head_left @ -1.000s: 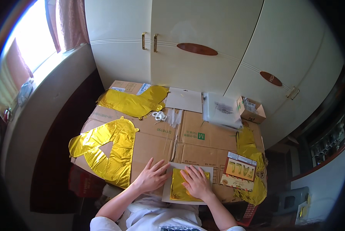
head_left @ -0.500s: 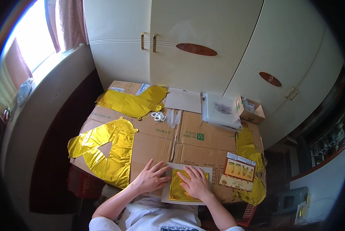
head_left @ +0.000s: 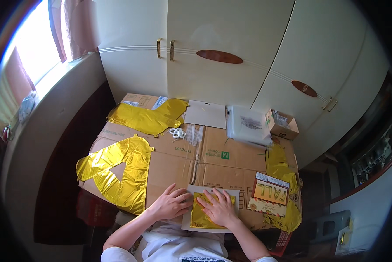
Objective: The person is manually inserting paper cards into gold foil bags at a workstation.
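A folded gold foil balloon point(head_left: 197, 217) lies on a pale grey card point(head_left: 185, 223) at the table's near edge. My right hand point(head_left: 219, 209) rests flat on the foil with its fingers spread. Just left of it, my left hand point(head_left: 172, 203) is open, fingers slightly bent, the fingertips at the card's left edge. Neither hand grips anything. A flat gold foil balloon shaped like a letter with a triangular hole point(head_left: 132, 181) lies to the left. Beside my right hand lies a printed header card point(head_left: 269, 194) in orange and brown.
Cardboard point(head_left: 169, 157) covers the table. At the back are another gold foil balloon point(head_left: 143, 118), white ribbon rolls point(head_left: 177, 132), clear straws point(head_left: 194, 134), a grey card point(head_left: 204, 114), a stack of clear plastic bags point(head_left: 248, 125) and a small open box point(head_left: 283, 125). More gold foil point(head_left: 278, 161) lies right.
My right hand has shifted slightly left on the folded foil. My left hand's fingers have bent a little more beside the card. The whole view has shifted slightly.
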